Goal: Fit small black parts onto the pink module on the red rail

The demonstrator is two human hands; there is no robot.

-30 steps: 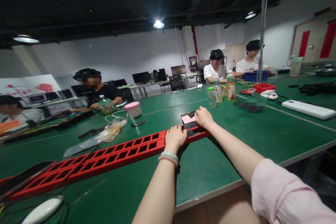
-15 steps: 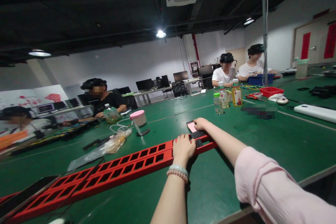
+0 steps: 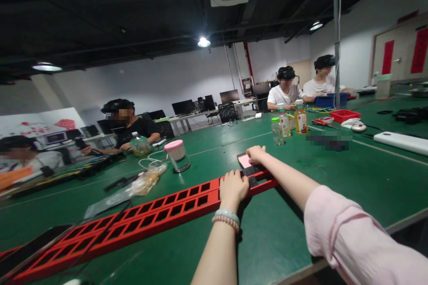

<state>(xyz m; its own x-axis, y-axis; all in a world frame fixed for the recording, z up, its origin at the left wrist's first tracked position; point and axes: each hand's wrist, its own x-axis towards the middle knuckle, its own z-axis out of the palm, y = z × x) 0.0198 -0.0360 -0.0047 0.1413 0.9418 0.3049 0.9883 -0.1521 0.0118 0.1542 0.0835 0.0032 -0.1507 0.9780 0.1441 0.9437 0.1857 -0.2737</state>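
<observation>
A long red frame [image 3: 197, 205] with two rows of square openings lies slantwise across the green table. My left hand [image 3: 234, 185] lies across its right part, fingers curved over the top and bearing on it. Black pieces [image 3: 253, 181] sit in the frame just right of that hand. Beyond the frame's right end is a small shallow dark-rimmed box [image 3: 244, 159] with a pink inside. My right hand [image 3: 257, 154] is at this box with its fingers closed and pointing down at its right side. What lies between those fingertips is hidden.
A pink-lidded jar [image 3: 177, 156] and a plastic bag [image 3: 143, 183] lie beyond the frame. Bottles [image 3: 301, 118] stand at the back right, near a red tray [image 3: 346, 116]. A dark flat device [image 3: 33, 247] rests over the frame's left end. Several people sit around the table.
The camera view has shifted, moving the table items rightward in the picture. My right hand has gone from a black piece at the box to its pink inside; my left hand stays on the frame.
</observation>
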